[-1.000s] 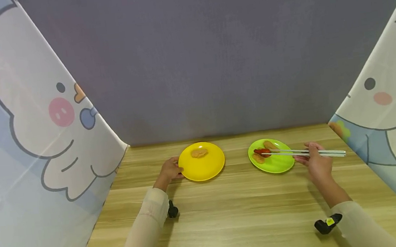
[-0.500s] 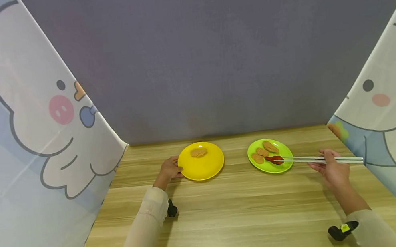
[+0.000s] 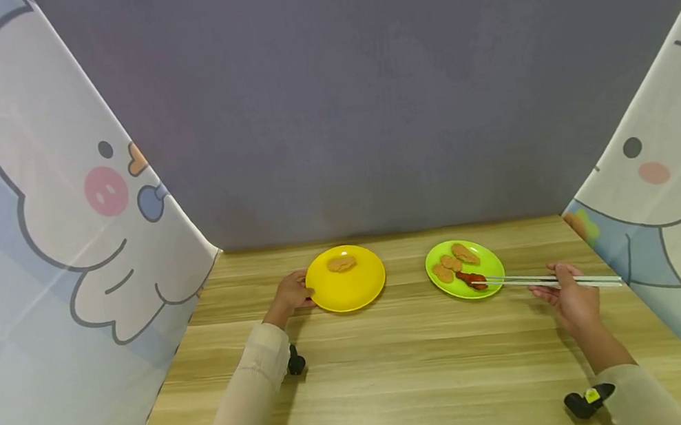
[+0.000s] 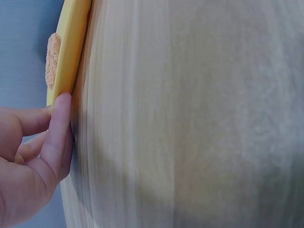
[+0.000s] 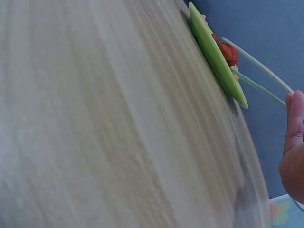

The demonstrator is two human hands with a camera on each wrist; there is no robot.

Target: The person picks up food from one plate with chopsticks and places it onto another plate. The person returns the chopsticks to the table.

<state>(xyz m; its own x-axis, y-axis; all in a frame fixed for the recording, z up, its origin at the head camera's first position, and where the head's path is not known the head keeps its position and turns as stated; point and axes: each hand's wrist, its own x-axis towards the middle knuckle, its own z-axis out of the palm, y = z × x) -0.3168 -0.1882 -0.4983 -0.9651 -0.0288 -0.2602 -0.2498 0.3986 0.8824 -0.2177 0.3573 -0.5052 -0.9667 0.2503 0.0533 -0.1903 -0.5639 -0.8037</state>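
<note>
My left hand (image 3: 291, 292) pinches the left rim of a yellow plate (image 3: 351, 291), thumb on top and fingers beneath in the left wrist view. One tan, nugget-like piece (image 3: 342, 263) lies near that plate's back. In my right hand (image 3: 576, 295) is a pair of pale chopsticks (image 3: 606, 280), reaching left over a green plate (image 3: 486, 266). Their tips are parted at a red-brown drumstick-shaped piece (image 3: 466, 277) on the plate's front; whether they touch it I cannot tell. Several tan pieces (image 3: 450, 263) lie behind and left of it.
Both plates stand near the back of a wood-grain table (image 3: 395, 373), before a grey backdrop (image 3: 366, 99). Cartoon-printed sheets flank it on the left (image 3: 74, 282) and right (image 3: 679, 232). Black wrist-worn devices sit on the left (image 3: 296, 361) and right (image 3: 587, 401) forearms.
My right hand and the chopsticks have moved right, and the red-brown piece has shifted right and forward on the green plate. The chopstick tips have since parted slightly. My left hand stays put.
</note>
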